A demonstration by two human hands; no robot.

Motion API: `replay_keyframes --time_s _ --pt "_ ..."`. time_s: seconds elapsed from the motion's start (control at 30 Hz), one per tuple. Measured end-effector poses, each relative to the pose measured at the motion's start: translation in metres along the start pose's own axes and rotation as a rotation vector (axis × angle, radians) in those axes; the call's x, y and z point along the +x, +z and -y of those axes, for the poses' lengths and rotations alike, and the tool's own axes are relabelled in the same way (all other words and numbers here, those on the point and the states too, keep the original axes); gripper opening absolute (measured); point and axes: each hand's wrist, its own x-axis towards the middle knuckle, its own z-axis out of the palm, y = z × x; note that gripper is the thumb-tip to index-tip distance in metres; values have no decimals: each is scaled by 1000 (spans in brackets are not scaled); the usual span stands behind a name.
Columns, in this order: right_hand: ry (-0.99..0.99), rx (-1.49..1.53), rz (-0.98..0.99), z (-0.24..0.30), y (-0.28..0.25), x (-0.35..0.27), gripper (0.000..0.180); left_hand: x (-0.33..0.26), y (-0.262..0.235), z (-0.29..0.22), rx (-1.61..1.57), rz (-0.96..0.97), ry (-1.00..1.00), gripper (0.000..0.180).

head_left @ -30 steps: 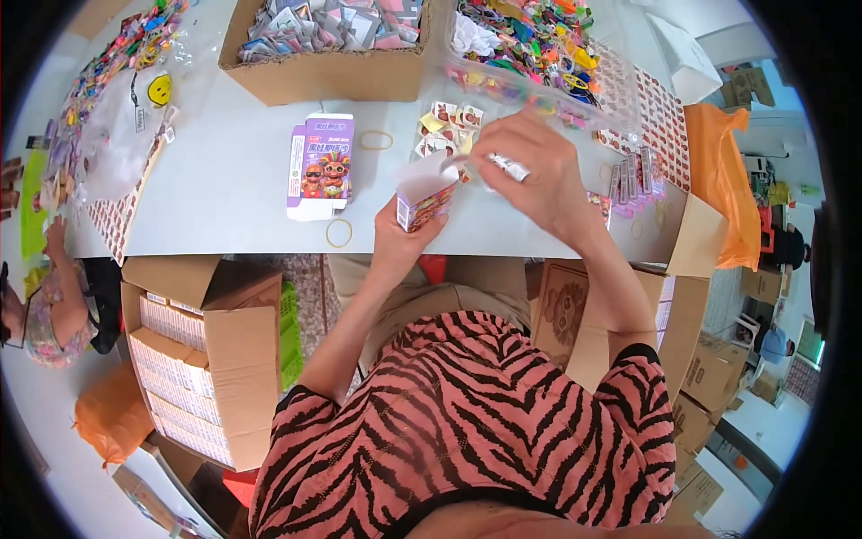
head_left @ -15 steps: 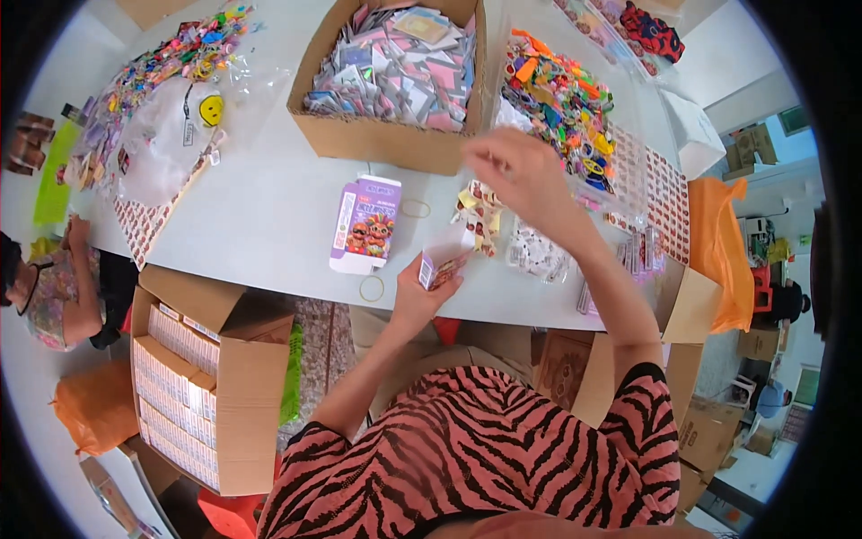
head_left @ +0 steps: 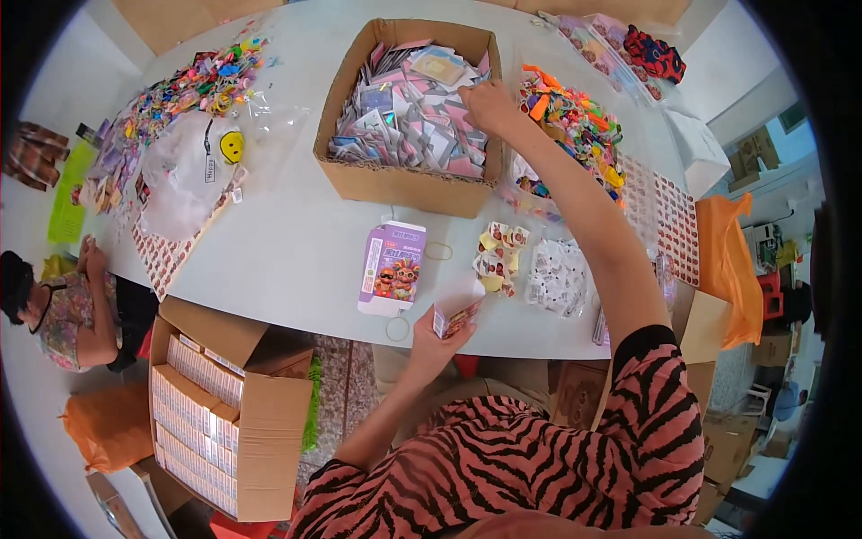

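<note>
My left hand (head_left: 433,334) holds a small open paper box (head_left: 456,313) at the near edge of the white table (head_left: 287,242). My right hand (head_left: 489,106) reaches far over the table into a brown cardboard box (head_left: 404,184) full of small flat packets (head_left: 409,126), fingers down on the packets at its right side. A flattened purple carton (head_left: 392,265) lies on the table just left of the small box, with a rubber band (head_left: 439,251) beside it.
Clear bags of stickers (head_left: 500,256) and colourful small toys (head_left: 575,121) lie right of the big box. More toys and a smiley-face bag (head_left: 211,148) sit at the left. A carton of stacked small boxes (head_left: 211,404) stands on the floor. Another person (head_left: 67,310) sits at left.
My right hand has moved away from the small box, up across the table and into the big cardboard box. My left hand has kept the small box near the table edge.
</note>
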Motion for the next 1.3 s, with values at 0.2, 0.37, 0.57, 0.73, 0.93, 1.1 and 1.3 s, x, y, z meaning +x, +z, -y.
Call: replay_keyframes --time_s 0.2,0.37,0.57,0.73,0.93,1.1,1.3 --pt "81 21 177 2 3 17 52 0 -4 3 -27 -13 -14 40" --pt "58 216 63 -17 1 21 34 1 -9 2 -1 -25 -9 39" --pt "26 662 28 -47 -12 25 18 1 -7 4 -11 -9 -2 39" --pt "45 823 -98 -56 -20 13 16 -1 -5 1 13 -2 4 41" --pt "91 772 -361 -53 -26 0 21 -3 1 -1 25 6 21 41" --pt "52 770 -471 -38 -30 -13 19 -6 3 -1 39 24 8 41" --pt "-69 725 -378 -18 -21 -22 18 -9 10 2 21 44 6 41"
